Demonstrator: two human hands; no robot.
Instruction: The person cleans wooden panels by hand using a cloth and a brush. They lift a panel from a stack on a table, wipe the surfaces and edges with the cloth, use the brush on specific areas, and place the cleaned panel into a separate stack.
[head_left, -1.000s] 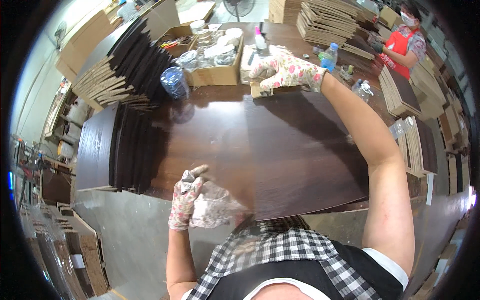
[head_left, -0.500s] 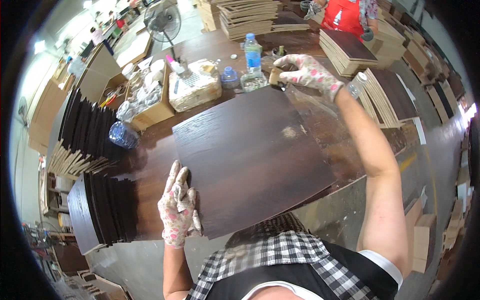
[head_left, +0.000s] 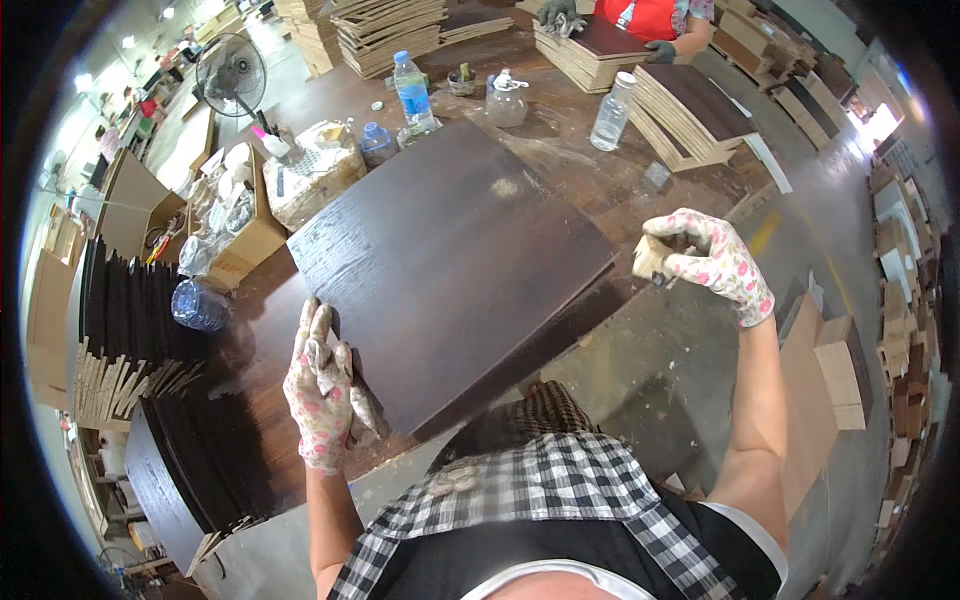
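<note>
A dark brown wood panel (head_left: 450,270) lies at a slant before me, over another dark board (head_left: 560,325) whose edge shows below it. A pale, powdery patch marks its upper right part. My left hand (head_left: 322,395), in a stained floral glove, rests along the panel's left edge with its fingers stretched and apart. Off the panel's right corner, my right hand (head_left: 715,262), gloved alike, pinches a small beige, dark-stained sponge-like pad (head_left: 650,258). The pad hangs in the air beyond the table edge; part of it is hidden by the fingers.
Dark boards (head_left: 205,460) stand stacked at the left, near a blue plastic bottle (head_left: 200,305) and a filled carton (head_left: 240,250). Behind the panel are a blue-labelled bottle (head_left: 411,88) and a clear bottle (head_left: 612,112). A co-worker's gloved hand (head_left: 660,52) is beside a board stack (head_left: 690,115).
My right hand has carried the pad from the panel's far edge, toward me and right, past the right corner. My left hand stays at the left edge. The view has shifted.
</note>
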